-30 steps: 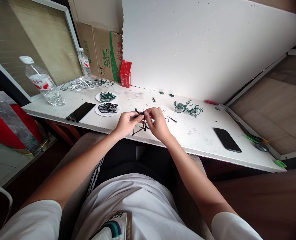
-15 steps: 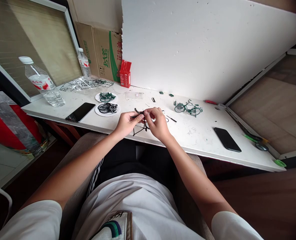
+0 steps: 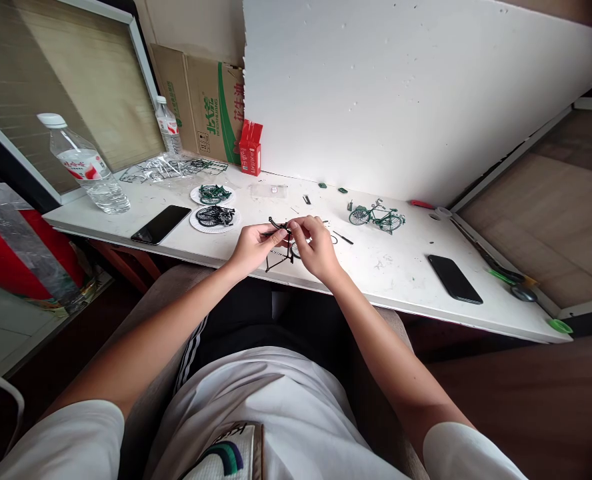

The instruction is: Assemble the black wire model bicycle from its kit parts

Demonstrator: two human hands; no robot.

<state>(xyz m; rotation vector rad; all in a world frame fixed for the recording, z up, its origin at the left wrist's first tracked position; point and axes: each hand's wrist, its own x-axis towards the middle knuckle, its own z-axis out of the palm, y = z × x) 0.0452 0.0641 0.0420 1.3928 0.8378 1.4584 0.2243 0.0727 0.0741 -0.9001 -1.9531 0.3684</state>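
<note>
The left hand (image 3: 253,245) and right hand (image 3: 319,250) meet just above the table's (image 3: 401,297) near edge; both are closed in a fingertip pinch on the top of a small black frame (image 3: 277,259), which hangs between them over that edge; whether the right fingers also hold a smaller part I cannot tell. The frame looks bare (no wheels show on it), so I judge the build to be at an early to middle stage. One phone (image 3: 161,223) lies to the left and another (image 3: 455,279) to the right. Just beyond the hands lies a thin tool (image 3: 345,237). Further back, loose black parts sit on a plate (image 3: 196,221) and green parts on a second plate (image 3: 195,195), so much seems unfitted. A finished green bike (image 3: 376,217) stands to the right. Sprues (image 3: 171,167) and a bottle (image 3: 86,167) lie furthest back.
</note>
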